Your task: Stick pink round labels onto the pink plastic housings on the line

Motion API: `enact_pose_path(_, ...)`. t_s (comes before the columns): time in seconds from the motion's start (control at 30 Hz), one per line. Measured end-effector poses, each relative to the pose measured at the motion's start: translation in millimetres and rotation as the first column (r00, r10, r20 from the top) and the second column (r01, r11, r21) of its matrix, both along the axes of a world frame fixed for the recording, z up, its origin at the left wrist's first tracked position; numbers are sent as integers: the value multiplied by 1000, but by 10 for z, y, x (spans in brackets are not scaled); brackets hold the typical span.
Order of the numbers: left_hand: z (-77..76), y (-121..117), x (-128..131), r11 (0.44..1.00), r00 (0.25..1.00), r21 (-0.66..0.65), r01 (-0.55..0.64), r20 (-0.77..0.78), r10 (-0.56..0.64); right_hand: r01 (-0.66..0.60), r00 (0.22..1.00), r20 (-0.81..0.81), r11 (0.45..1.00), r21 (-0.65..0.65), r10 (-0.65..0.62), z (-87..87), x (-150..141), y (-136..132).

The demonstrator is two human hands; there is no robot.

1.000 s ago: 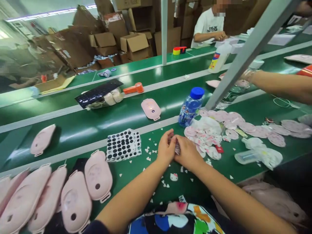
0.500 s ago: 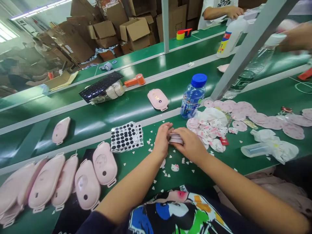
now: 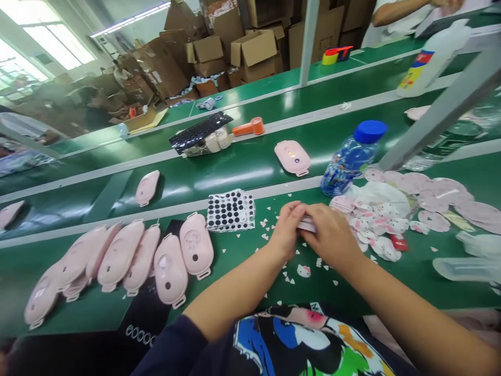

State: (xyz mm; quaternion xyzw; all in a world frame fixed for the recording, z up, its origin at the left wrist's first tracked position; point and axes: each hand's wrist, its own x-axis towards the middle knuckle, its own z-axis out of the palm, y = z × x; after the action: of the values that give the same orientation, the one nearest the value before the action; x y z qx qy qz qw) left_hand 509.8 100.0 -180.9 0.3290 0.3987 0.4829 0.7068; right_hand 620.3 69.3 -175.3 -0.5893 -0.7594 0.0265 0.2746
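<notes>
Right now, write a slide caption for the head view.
Left hand and right hand grip a small pale stack.

Green conveyor bench (image 3: 238,284) with pink plastic cases (image 3: 194,246), dotted sticker sheet (image 3: 230,210)

**Pink plastic, glossy green belt, matt card**
Pink plastic cases (image 3: 195,245) were smooth w/ soft sheen; green conveyor belt (image 3: 235,177) smooth, v. glossy under lights. Clear plastic water bottle (image 3: 348,162) had shiny surface, blue plastic cap (image 3: 370,131) ribbed. Sticker sheet (image 3: 230,210) looked glossy, black dots on white. Orange plastic tool (image 3: 248,126) smooth, slight shine. Cardboard boxes (image 3: 253,48) matt brown, rough-edged. Printed T-shirt (image 3: 305,339) was matt cloth. Stack of sheets (image 3: 306,224) too small to tell material.
</notes>
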Motion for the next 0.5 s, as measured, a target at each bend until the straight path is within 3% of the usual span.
enact_pose_path(0.13,236,-126,-21,998,990,-61,-2,141,10,-49,999,25,967,250,45,196,-108,-80)
enact_pose_path(0.23,302,-163,-125,991,977,-136,0,212,29,-77,995,77,971,226,61,195,-174,-102)
enact_pose_path(0.37,250,-217,-344,987,956,-103,122,281,-89,-71,997,28,978,194,66,76,-243,-99)
enact_pose_path(0.5,212,-265,-552,954,934,-203,219,326,-145,-190,972,184,944,269,143,9,-312,-151)
